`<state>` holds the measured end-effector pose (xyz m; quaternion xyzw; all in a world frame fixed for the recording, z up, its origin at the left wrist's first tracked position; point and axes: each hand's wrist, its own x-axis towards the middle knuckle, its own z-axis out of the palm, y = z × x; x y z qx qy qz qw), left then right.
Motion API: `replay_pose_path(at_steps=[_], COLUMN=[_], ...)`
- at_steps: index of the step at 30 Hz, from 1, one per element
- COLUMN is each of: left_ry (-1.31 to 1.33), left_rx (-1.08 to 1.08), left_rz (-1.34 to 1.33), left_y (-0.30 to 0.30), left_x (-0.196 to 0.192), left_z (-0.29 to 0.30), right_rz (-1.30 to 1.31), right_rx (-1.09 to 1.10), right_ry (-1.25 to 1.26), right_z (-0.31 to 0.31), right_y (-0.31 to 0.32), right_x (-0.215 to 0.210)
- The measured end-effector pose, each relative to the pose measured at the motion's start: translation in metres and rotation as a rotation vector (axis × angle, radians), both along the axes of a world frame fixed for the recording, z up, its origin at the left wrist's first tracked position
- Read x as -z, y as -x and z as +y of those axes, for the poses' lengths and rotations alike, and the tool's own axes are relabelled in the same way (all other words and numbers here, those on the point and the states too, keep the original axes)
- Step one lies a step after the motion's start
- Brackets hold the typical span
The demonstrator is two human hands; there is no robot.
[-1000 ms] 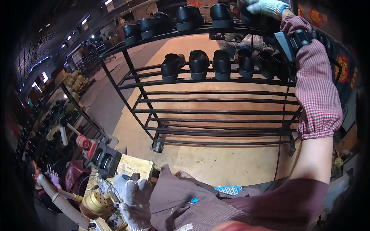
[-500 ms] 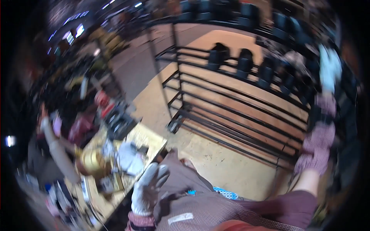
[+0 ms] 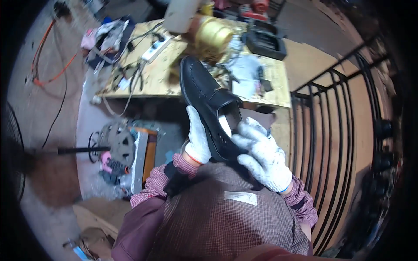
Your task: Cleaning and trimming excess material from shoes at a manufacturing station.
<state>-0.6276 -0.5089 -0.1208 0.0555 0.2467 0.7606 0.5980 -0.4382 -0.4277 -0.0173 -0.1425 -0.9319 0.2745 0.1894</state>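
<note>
A black leather loafer (image 3: 204, 85) is held in front of my apron, toe pointing up and away, with a pale insole showing in its opening. My left hand (image 3: 198, 139), in a white knit glove, is closed on the shoe's left side near the heel; its other fingers are hidden beneath. At the heel's right side is my right hand (image 3: 265, 158), also gloved, its fingers spread and slightly bent. Motion blurs its fingertips by the shoe opening, and I cannot tell whether they touch the leather.
Beyond the shoe stands a wooden workbench (image 3: 278, 89) bearing a yellow spool (image 3: 213, 35), a white power strip (image 3: 156, 48), a grey cloth (image 3: 246, 74) and a black tray (image 3: 266, 41). A black metal rack (image 3: 324, 130) rises on the right. A fan (image 3: 15, 150) is at the left edge.
My view has turned from the rack toward the bench. My right hand has come back from the rack's far right, and my left hand, open before, has taken hold of the black loafer.
</note>
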Motion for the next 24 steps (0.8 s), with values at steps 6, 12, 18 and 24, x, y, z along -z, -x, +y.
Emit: replay_pose_path(at_steps=[6,12,18,24], left_ry=[0.209,0.411,0.338,0.342], left_rx=[-0.302,-0.385,-0.477,-0.545], left_rz=[0.107,0.320,0.463,0.366], left_y=[0.081,0.127,0.163,0.180], left_x=[0.011,-0.024,-0.019,-0.039], left_z=[0.010,0.033,0.046,0.052], right_rz=[0.096,0.019,-0.115,-0.095], right_rx=[0.228,0.473,0.590,0.490], right_ry=[0.173,0.325,0.262,0.241], right_z=[0.023,0.029,0.025,0.035], right_y=[0.019,-0.017,-0.036,-0.026], right_x=[0.039,0.065,0.087,0.085])
